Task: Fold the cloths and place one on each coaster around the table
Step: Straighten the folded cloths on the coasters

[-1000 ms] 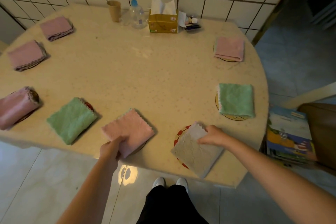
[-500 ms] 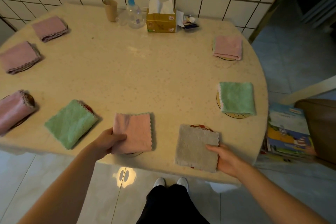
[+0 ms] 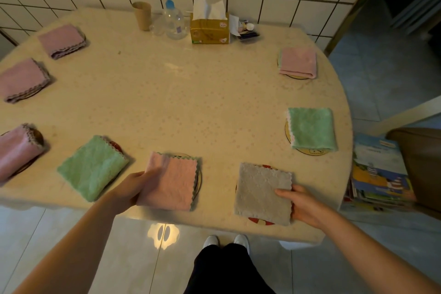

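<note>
Several folded cloths lie around the beige table (image 3: 179, 102), each over a coaster. At the near edge, my left hand (image 3: 130, 188) grips the left side of a folded pink cloth (image 3: 175, 184) on a coaster (image 3: 198, 178). My right hand (image 3: 301, 205) holds the right edge of a folded grey cloth (image 3: 261, 192) on a red-rimmed coaster (image 3: 260, 222). Green cloths lie at near left (image 3: 91, 167) and at right (image 3: 311, 127). Pink cloths sit at far right (image 3: 298, 62) and along the left side (image 3: 18, 150), (image 3: 22, 79), (image 3: 62, 39).
Against the tiled wall stand a paper cup (image 3: 142, 15), a pump bottle (image 3: 174, 19), a tissue box (image 3: 210, 28) and small items (image 3: 247, 30). A stack of books (image 3: 379, 172) and a brown seat (image 3: 420, 162) are right of the table.
Both cloths were turned from diagonal to square with the table edge. My right hand slid from the grey cloth's top to its right edge; my left hand stayed on the pink cloth.
</note>
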`<state>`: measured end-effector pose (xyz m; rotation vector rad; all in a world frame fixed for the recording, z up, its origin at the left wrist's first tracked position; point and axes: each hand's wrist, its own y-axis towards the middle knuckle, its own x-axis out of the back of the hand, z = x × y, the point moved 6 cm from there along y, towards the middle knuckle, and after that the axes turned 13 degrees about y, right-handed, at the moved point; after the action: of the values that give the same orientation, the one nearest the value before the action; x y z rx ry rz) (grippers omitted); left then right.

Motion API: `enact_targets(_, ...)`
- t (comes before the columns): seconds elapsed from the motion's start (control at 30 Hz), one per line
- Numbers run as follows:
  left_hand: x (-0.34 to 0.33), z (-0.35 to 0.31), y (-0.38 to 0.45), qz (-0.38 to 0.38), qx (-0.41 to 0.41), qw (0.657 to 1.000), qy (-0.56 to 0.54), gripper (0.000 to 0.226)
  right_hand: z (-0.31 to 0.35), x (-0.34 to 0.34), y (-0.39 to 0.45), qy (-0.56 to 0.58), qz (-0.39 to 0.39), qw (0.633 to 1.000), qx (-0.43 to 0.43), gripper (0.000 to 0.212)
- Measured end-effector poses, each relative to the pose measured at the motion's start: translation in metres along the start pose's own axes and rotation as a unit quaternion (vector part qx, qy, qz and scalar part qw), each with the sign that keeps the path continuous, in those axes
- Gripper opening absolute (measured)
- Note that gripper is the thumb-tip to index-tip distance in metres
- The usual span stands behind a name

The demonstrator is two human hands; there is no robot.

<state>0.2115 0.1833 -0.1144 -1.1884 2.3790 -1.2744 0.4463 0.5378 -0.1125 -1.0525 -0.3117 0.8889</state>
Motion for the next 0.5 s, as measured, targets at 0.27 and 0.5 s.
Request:
enact_targets(0.27, 0.015, 0.023, 0.010, -0.194, 0.042, 0.980, -0.010, 0.043, 0.014, 0.013, -0.004, -0.246, -0.095, 0.957, 0.119, 0.040)
enact_targets(0.5, 0.028, 0.023, 0.003, -0.247, 0.070, 0.966, 0.038, 0.035, 0.028, 0.015, -0.004, -0.418, -0.164, 0.882, 0.140, 0.030)
